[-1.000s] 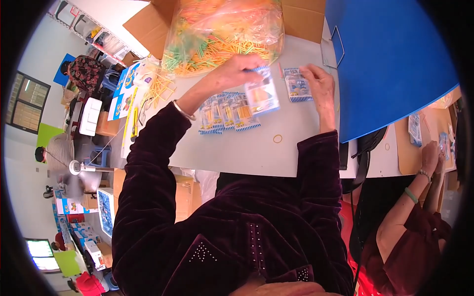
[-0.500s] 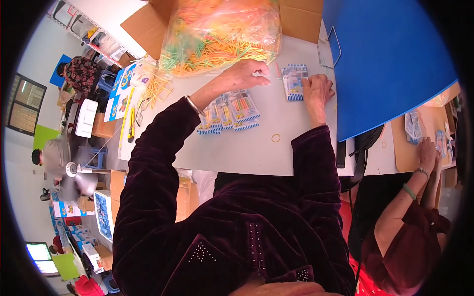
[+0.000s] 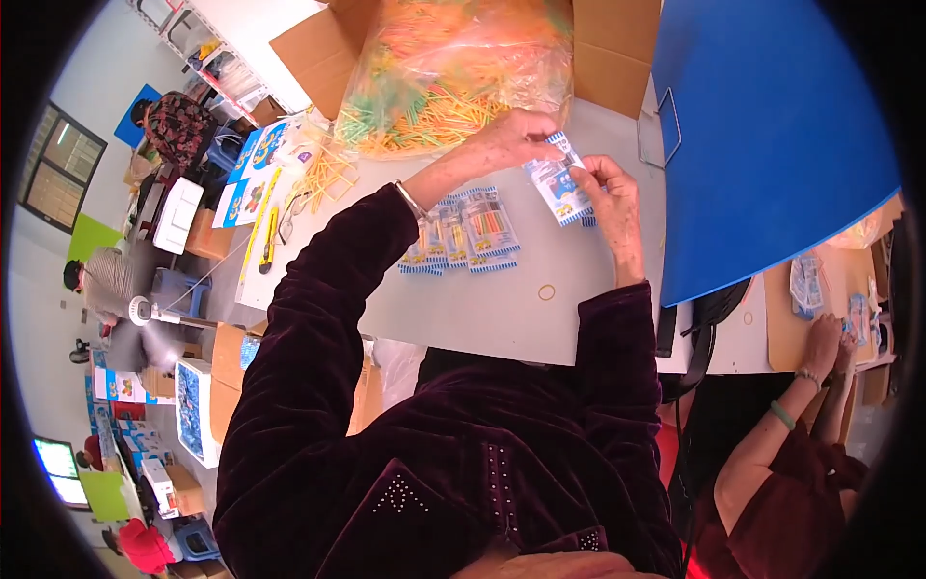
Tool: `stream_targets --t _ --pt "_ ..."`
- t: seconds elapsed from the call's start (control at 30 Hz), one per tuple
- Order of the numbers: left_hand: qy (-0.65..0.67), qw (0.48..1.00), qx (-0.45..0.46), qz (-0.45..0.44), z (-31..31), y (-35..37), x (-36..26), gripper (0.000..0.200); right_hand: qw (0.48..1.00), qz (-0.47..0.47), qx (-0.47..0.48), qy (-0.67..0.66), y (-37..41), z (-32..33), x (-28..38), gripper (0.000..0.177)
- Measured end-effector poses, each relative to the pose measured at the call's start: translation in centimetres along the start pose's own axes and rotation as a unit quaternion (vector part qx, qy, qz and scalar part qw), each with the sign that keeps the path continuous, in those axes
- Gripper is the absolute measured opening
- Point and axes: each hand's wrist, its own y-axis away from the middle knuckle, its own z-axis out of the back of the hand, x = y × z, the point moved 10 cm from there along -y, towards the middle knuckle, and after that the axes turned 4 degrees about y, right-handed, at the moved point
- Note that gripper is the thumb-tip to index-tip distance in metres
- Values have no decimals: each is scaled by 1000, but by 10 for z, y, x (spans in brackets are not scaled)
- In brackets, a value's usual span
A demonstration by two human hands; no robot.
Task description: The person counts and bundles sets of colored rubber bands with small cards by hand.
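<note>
A small clear-and-blue packet [image 3: 557, 188] with striped ends is tilted over the table between my two hands. My right hand [image 3: 613, 198] grips its right side, thumb across the front. At its top edge, the fingers of my left hand [image 3: 516, 140] are closed on the striped end. Another striped edge shows at the packet's lower right. Below my left wrist lies a group of similar packets [image 3: 490, 227], some overlapping, with coloured sticks inside. A large clear bag [image 3: 463, 68] of thin orange, yellow and green sticks sits just beyond my left hand.
A cardboard box [image 3: 613, 53] stands around the bag. Loose sticks [image 3: 328, 174], a yellow cutter [image 3: 268, 241] and glasses [image 3: 286, 224] lie at left. A rubber band [image 3: 547, 292] is near the front. A blue panel [image 3: 772, 145] separates a co-worker [image 3: 786, 482] at right.
My left hand has moved right and closed on the packet's top end. The packet, flat under my right hand before, is now raised and tilted between both hands.
</note>
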Motion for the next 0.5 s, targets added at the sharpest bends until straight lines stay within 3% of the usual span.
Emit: stream_targets --t 0.07,0.17,0.5 --pt "-9 994 66 87 -14 9 17 17 995 -53 45 -65 2 -12 -10 9" --pt "-24 998 3 55 -11 17 21 16 994 -59 77 -42 4 -23 -22 9" --pt "-33 996 -52 60 -8 39 30 18 992 -84 91 34 11 -37 -29 18"
